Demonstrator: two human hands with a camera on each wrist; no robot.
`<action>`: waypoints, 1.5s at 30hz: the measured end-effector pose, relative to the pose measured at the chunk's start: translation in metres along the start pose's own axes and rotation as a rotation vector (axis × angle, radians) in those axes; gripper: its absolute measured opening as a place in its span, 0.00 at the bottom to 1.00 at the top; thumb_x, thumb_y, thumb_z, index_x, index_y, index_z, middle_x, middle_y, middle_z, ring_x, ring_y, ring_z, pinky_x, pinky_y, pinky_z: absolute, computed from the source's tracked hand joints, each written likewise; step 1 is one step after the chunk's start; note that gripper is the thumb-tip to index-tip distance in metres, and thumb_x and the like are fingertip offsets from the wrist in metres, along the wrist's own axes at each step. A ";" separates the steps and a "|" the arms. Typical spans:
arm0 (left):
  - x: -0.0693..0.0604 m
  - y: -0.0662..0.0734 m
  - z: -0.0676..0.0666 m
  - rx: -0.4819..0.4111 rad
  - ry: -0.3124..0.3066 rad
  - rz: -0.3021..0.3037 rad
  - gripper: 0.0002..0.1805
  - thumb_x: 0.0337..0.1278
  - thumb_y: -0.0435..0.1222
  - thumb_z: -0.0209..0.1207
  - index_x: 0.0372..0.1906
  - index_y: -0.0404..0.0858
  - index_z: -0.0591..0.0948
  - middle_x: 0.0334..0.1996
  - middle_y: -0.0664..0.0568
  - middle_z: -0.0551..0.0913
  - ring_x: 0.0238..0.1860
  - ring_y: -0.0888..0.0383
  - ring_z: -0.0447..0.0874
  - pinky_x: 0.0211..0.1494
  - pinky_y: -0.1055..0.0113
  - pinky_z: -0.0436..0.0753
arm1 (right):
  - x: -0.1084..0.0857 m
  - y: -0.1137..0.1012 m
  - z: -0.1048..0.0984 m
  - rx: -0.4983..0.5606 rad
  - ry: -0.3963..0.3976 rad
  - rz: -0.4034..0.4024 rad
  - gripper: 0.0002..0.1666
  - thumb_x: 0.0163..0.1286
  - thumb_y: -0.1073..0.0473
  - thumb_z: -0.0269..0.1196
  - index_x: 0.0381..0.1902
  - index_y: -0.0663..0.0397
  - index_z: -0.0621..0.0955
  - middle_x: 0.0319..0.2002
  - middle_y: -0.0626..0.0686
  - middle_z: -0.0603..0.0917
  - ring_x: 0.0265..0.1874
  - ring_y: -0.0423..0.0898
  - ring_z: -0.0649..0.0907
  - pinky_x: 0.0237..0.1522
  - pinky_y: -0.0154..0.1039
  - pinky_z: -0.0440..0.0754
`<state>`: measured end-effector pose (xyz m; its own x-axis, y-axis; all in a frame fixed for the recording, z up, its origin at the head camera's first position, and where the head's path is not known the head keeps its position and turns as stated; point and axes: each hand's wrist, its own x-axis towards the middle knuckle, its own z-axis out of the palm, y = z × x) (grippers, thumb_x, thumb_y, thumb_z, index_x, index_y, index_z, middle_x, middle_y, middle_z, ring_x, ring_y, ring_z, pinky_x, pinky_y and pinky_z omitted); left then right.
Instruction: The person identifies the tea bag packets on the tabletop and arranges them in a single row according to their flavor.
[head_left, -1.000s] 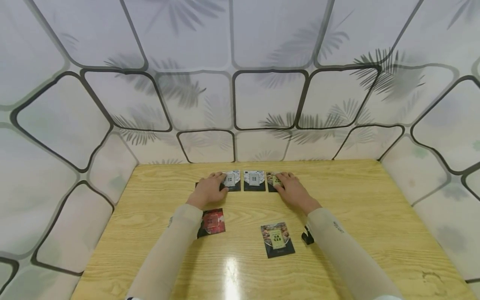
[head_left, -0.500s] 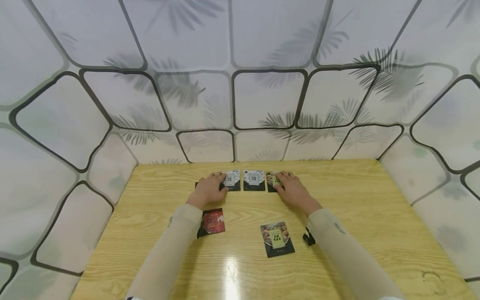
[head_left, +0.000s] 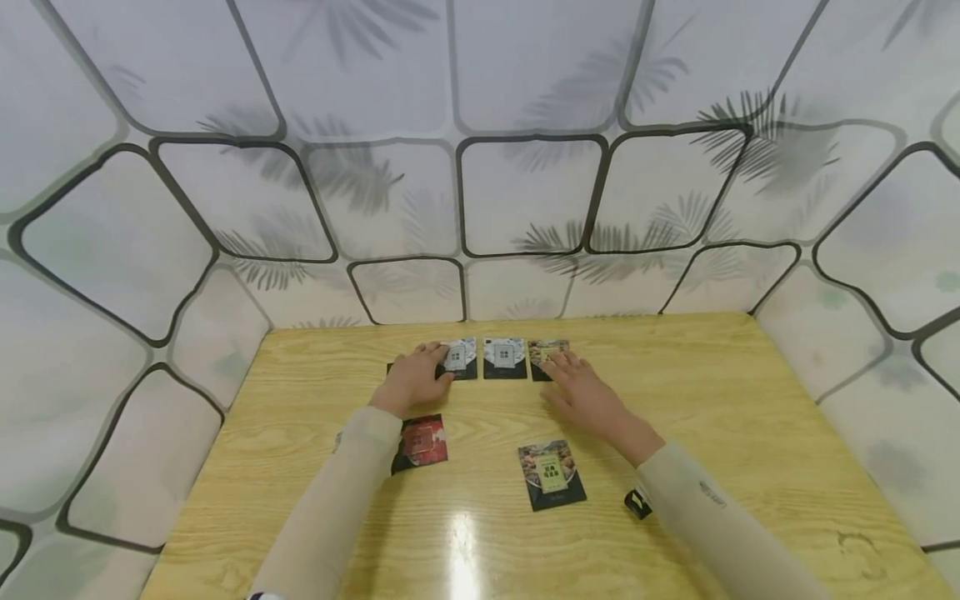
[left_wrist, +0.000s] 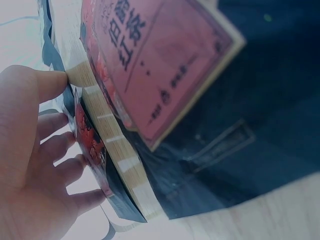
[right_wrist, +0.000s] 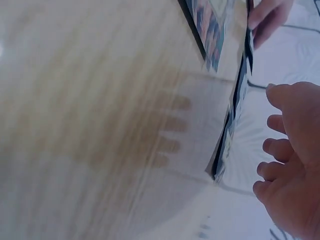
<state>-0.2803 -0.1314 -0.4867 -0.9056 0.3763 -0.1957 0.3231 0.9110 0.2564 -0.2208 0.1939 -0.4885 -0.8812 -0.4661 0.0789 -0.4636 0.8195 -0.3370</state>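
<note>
packets (head_left: 504, 358) lie in a row, long axes pointing toward the wall (head_left: 517, 287), both hands (head_left: 411, 379) (head_left: 588, 402) relaxed, released.

Six packets (head_left: 551, 474), two hands (head_left: 412, 381), one table (head_left: 300, 500)

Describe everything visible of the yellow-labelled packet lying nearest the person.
This flat, rectangular packet, apparently printed film, lies face up on the wood-grain table, slightly askew. A yellow-green label with dark characters sits mid-face over a food-like print; the lower band is black. Only the table touches it. It lies nearer the person than the row of packets. Whether it is sealed I cannot tell.
</note>
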 end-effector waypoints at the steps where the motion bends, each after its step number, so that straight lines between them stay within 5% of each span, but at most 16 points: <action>1: 0.000 0.000 0.000 0.003 0.000 0.000 0.35 0.81 0.49 0.50 0.84 0.38 0.61 0.83 0.39 0.59 0.83 0.36 0.57 0.80 0.30 0.62 | -0.003 -0.003 0.001 0.007 -0.007 -0.012 0.34 0.83 0.51 0.58 0.77 0.65 0.70 0.77 0.73 0.66 0.80 0.74 0.60 0.80 0.71 0.57; 16: 0.001 -0.002 0.001 0.010 -0.003 -0.001 0.36 0.81 0.49 0.50 0.84 0.39 0.61 0.83 0.39 0.60 0.83 0.36 0.57 0.80 0.30 0.62 | -0.066 -0.038 0.013 0.063 -0.112 -0.144 0.34 0.81 0.48 0.60 0.77 0.58 0.72 0.78 0.65 0.70 0.81 0.69 0.62 0.80 0.69 0.60; 25: 0.002 -0.003 0.002 0.005 0.008 0.004 0.35 0.81 0.49 0.50 0.84 0.39 0.61 0.83 0.39 0.60 0.83 0.36 0.57 0.80 0.30 0.62 | -0.093 -0.047 0.015 0.141 -0.204 -0.121 0.35 0.82 0.43 0.59 0.80 0.48 0.71 0.79 0.59 0.70 0.82 0.66 0.61 0.80 0.68 0.59; 45: 0.002 -0.003 0.003 -0.001 0.000 0.005 0.36 0.81 0.49 0.49 0.84 0.39 0.61 0.84 0.40 0.59 0.84 0.36 0.55 0.81 0.29 0.60 | -0.099 -0.038 0.019 0.167 -0.211 -0.090 0.34 0.82 0.43 0.58 0.81 0.44 0.69 0.80 0.54 0.69 0.82 0.65 0.62 0.77 0.68 0.66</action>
<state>-0.2824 -0.1330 -0.4907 -0.9040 0.3810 -0.1940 0.3276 0.9088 0.2585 -0.1136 0.2025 -0.5011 -0.7901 -0.6084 -0.0755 -0.5023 0.7130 -0.4892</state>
